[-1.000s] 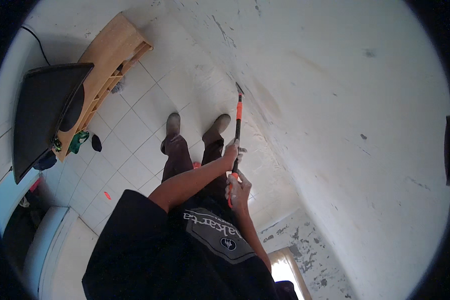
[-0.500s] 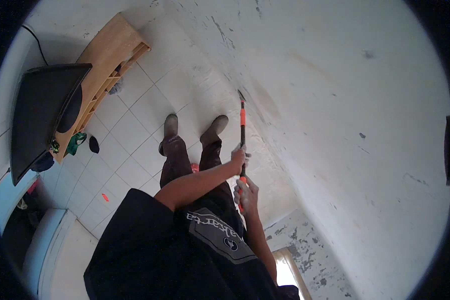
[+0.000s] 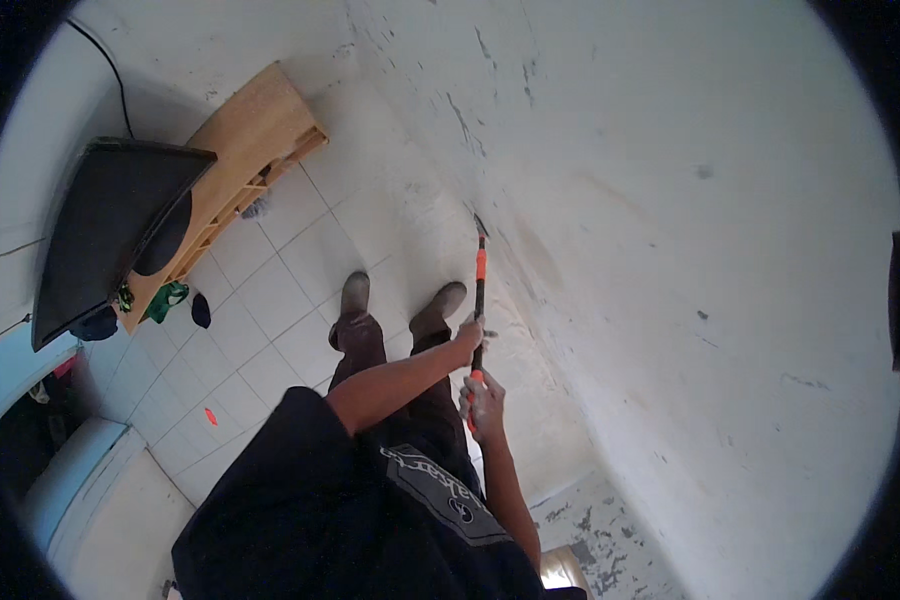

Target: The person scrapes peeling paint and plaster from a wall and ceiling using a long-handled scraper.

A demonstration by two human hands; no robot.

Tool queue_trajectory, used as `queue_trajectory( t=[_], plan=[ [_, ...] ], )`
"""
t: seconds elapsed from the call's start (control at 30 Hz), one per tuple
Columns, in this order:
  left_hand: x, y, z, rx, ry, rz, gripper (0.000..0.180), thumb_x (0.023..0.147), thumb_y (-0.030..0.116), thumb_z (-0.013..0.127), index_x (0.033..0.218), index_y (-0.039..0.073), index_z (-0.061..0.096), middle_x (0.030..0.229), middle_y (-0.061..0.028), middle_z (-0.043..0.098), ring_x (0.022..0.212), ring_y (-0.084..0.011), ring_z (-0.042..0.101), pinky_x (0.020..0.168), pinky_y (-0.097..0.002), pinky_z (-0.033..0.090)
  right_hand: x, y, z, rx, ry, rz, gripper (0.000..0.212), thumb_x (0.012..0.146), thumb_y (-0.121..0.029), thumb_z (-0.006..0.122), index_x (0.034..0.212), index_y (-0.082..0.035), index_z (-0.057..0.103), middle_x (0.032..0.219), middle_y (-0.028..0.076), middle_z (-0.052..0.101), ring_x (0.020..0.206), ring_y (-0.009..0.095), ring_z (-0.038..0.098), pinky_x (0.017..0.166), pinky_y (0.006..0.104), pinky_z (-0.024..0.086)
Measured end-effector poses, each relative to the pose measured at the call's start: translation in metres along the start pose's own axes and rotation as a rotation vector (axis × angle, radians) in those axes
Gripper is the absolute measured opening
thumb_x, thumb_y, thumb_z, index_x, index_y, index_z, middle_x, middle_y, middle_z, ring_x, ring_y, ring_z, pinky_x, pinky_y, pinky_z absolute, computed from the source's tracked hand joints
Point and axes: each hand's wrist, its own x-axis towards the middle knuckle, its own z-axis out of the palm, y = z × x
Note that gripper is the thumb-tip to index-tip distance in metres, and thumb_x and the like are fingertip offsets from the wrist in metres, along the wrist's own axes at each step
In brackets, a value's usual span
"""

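Left hand (image 3: 470, 340), right hand (image 3: 486, 402), both around one long-handled scraper (image 3: 480, 290), two shoes (image 3: 355, 294)

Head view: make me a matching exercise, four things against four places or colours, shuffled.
Column one
1. left hand
2. right hand
3. flat screen
4. low stand

Column two
A. light brown
B. on the orange rear grip of the long-handled tool
C. black
D. on the same tool's black shaft, farther forward

Pairs: 1-D, 2-B, 3-C, 4-A
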Motion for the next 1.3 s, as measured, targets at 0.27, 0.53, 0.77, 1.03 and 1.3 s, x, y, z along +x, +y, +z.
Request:
queue_trajectory(
  t=[0.27,0.53,0.77,1.03,1.3],
  plan=[
    [-0.094,0.085,-0.027,-0.322,-0.177,0.264,0.030,0.107,0.038,0.045,0.112,0.011,0.057,0.105,-0.0137,0.067,0.087,-0.0288,0.068,0.085,-0.0498,0.056,-0.156,-0.057,-0.044,0.081,-0.313,0.110,0.038,0.098,-0.011,0.057,0.134,-0.004,0.051,0.068,-0.001,0.046,0.044,0.006,0.040,0.034,0.0188,0.030],
    [-0.187,0.136,-0.057,-0.208,-0.218,0.462,0.031,0.101,0.025,0.061,0.123,0.006,0.050,0.105,-0.0153,0.068,0.094,-0.0291,0.072,0.085,-0.0435,0.060,-0.160,-0.030,-0.030,-0.655,-0.251,-0.133,0.026,0.095,-0.019,0.069,0.109,0.003,0.066,0.074,0.007,0.065,0.059,0.013,0.063,0.056,0.0285,0.052],
    [-0.269,0.142,-0.079,0.498,-0.411,0.600,0.027,0.096,0.026,0.069,0.112,0.005,0.063,0.102,-0.0089,0.072,0.091,-0.0171,0.070,0.080,-0.0341,0.058,-0.147,-0.023,0.058,-0.773,0.075,-0.636,0.031,0.095,-0.025,0.070,0.107,0.002,0.065,0.068,0.005,0.062,0.058,0.012,0.056,0.055,0.0299,0.045],
    [-0.210,0.157,-0.220,1.080,-0.251,1.127,0.029,0.087,0.027,0.072,0.105,0.005,0.073,0.096,-0.0127,0.075,0.087,-0.0251,0.071,0.078,-0.0366,0.055,-0.158,0.026,0.080,-0.821,0.216,-0.800,0.030,0.099,-0.024,0.064,0.084,0.001,0.062,0.060,0.005,0.047,0.058,0.012,0.041,0.053,0.0360,0.036],
    [-0.122,0.174,-0.363,0.974,0.263,0.780,0.026,0.085,0.025,0.066,0.103,0.007,0.074,0.095,-0.0170,0.075,0.091,-0.0320,0.072,0.080,-0.0394,0.057,-0.144,0.046,0.065,-0.775,0.207,-0.695,0.034,0.099,-0.025,0.062,0.078,0.001,0.059,0.059,0.004,0.042,0.057,0.012,0.039,0.052,0.0347,0.034]
  ],
)
